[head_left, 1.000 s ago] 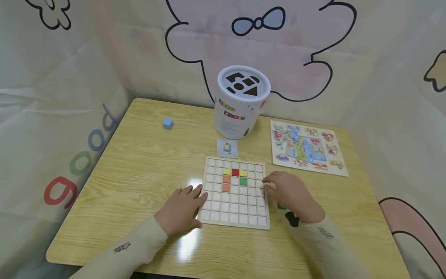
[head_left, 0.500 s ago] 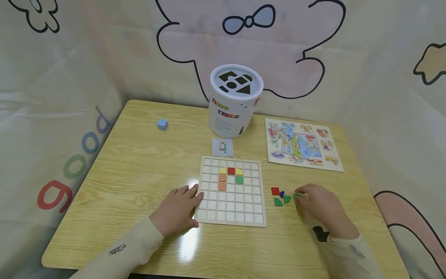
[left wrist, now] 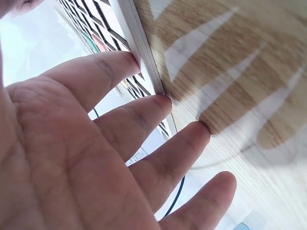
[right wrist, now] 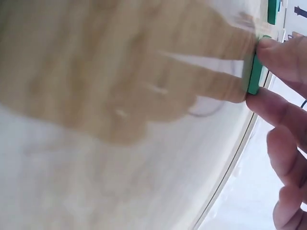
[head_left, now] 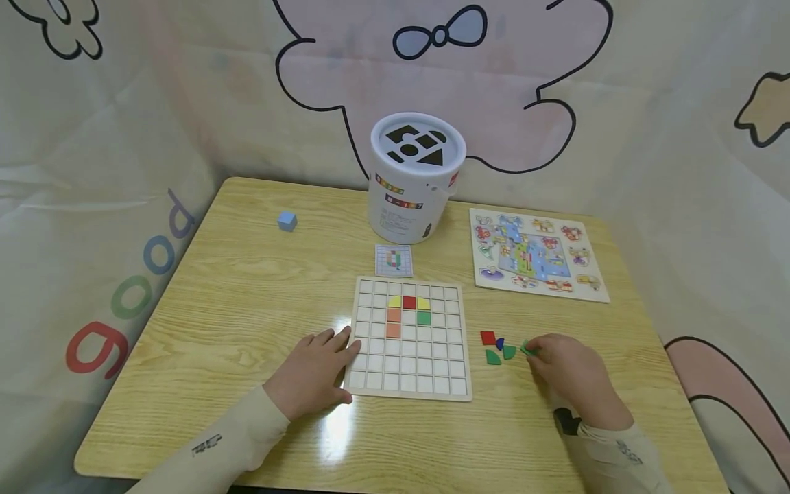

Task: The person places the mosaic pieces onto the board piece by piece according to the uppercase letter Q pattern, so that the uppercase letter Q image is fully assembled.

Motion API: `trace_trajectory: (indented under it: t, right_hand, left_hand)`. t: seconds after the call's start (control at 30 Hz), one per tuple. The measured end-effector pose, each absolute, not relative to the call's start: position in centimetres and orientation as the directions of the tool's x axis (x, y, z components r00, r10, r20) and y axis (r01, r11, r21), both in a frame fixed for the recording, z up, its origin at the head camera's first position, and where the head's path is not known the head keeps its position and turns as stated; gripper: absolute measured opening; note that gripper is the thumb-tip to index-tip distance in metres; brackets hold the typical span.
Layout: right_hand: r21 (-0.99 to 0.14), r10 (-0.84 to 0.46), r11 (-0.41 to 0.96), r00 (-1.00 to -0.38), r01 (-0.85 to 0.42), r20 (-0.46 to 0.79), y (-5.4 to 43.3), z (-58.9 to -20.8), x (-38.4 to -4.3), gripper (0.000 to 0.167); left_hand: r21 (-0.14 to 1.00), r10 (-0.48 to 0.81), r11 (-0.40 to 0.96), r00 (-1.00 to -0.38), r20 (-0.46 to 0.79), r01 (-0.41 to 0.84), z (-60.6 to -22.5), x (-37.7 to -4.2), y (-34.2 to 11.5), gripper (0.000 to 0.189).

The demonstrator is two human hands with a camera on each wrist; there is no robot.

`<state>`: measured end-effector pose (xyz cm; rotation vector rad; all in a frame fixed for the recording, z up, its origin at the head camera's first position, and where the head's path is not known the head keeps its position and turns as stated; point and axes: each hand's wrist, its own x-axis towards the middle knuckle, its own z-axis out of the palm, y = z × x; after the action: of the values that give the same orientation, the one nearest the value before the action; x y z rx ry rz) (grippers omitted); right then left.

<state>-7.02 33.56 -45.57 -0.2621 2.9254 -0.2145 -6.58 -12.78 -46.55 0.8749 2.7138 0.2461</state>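
Note:
My left hand (head_left: pixel 315 374) rests with spread fingers at the left edge of the wooden grid board (head_left: pixel 407 392); in the left wrist view its fingertips (left wrist: pixel 162 101) meet the board's side and the tabletop. Set in the grid are a red square (head_left: pixel 409 302), a green square (head_left: pixel 424 318), two orange squares (head_left: pixel 393 330) and two yellow pieces (head_left: pixel 395 302). Right of the board, my right hand (head_left: pixel 577 377) pinches a small green tile (right wrist: pixel 257 72) between thumb and finger, low over the table. Beside it lie a red square tile (head_left: pixel 487 338), a blue piece (head_left: pixel 500 344) and two green quarter-round tiles (head_left: pixel 493 357).
Behind the board lies a pattern card (head_left: pixel 393 261) with a coloured figure on a grid. A white bucket (head_left: pixel 410 206) with shape holes in its lid stands behind that. At the back right is a picture puzzle board (head_left: pixel 540 257), and a blue cube (head_left: pixel 286 221) sits at the back left.
My right hand has moved from the board's right edge out to the loose tiles and has taken hold of a green one. My left hand stays at the board's left edge.

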Motion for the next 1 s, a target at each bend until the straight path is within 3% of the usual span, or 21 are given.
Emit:
trace_trajectory:
  t: [0.27, 0.6, 1.0]
  right_hand:
    - [-0.172, -0.128, 0.980, -0.974, -0.096, -0.186, 32.4, -44.3, -7.5, 0.015]
    - [-0.181, -0.337, 0.927, -0.941, -0.328, -0.021, 26.6, -43.3, -9.0, 0.018]
    - [-0.183, -0.484, 0.864, -0.874, -0.469, -0.045, 19.8, -44.4, -11.2, 0.017]
  left_hand:
    - [0.254, 0.601, 0.793, -0.777, -0.187, 0.553, -46.5, -6.5, -12.8, 0.090]
    - [0.241, 0.591, 0.802, -0.784, -0.188, 0.547, -46.7, -6.5, -12.8, 0.092]
    - [0.228, 0.610, 0.786, -0.779, -0.142, 0.574, -46.7, -6.5, -12.9, 0.090]
